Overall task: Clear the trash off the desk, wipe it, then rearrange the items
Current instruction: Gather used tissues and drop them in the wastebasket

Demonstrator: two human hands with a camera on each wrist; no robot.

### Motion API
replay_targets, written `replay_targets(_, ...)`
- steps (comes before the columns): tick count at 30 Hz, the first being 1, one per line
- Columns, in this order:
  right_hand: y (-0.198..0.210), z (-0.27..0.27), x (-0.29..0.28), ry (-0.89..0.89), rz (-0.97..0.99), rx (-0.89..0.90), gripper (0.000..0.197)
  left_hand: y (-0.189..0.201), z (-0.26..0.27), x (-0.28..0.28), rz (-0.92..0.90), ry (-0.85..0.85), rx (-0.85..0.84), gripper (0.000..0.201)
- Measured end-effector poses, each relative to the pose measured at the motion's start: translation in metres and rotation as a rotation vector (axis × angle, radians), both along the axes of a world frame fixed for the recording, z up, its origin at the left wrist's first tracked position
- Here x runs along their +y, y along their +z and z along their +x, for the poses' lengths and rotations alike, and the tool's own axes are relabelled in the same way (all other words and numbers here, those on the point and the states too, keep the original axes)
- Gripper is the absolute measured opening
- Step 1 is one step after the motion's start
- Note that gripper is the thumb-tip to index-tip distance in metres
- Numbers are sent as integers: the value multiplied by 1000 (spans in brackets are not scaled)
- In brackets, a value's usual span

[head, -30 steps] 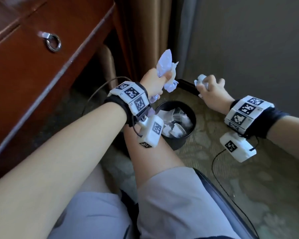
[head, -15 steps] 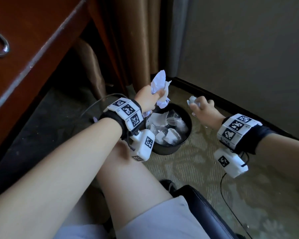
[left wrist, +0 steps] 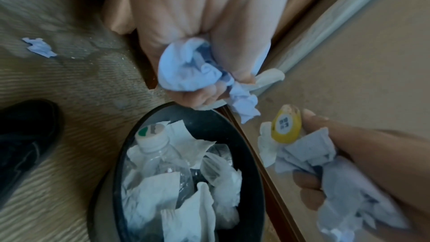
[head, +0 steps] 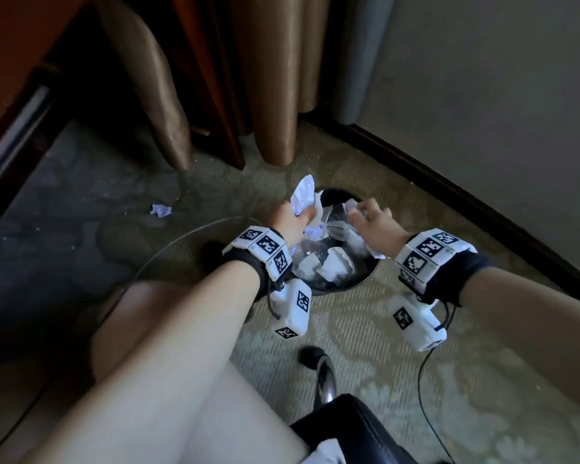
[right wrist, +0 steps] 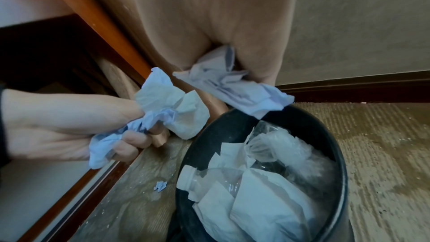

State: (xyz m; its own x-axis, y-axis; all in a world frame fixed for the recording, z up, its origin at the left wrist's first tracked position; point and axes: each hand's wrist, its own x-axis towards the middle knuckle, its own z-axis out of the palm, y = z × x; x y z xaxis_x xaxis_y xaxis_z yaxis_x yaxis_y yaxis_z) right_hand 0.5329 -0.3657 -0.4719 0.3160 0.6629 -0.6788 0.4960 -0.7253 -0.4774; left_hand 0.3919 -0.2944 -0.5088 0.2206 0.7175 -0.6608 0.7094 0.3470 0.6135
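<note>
My left hand grips a wad of crumpled white tissue just over the near-left rim of a black waste bin. My right hand holds more crumpled tissue over the bin's far side. In the left wrist view the right hand's tissue is bunched with a small yellow object bearing a white label. The bin holds white paper and a clear plastic bottle. The right wrist view shows both wads, the left hand's tissue and the right hand's tissue, above the bin.
A small paper scrap lies on the carpet left of the bin. The wooden desk stands at the left, brown curtains hang behind the bin, and a wall with a dark skirting board is to the right. A black chair seat is below.
Both hands have dropped from above the bin to just over its rim, still holding their tissue. The head view has tilted down toward the floor.
</note>
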Motion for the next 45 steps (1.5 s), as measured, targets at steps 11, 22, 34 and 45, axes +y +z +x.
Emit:
replay_targets(11, -59, 2, 26, -86, 51, 45, 42, -59, 20, 22, 28, -119, 58, 34)
replay_targets(22, -86, 10, 18, -25, -26, 47, 43, -79, 28, 21, 56, -318, 36, 60)
replay_targets(34, -66, 12, 24, 53, -36, -157, 34, -41, 12, 50, 11, -173, -86, 28)
replay_targets(45, -69, -34, 109, 184, 24, -217, 39, -38, -58, 140, 53, -74, -93, 18)
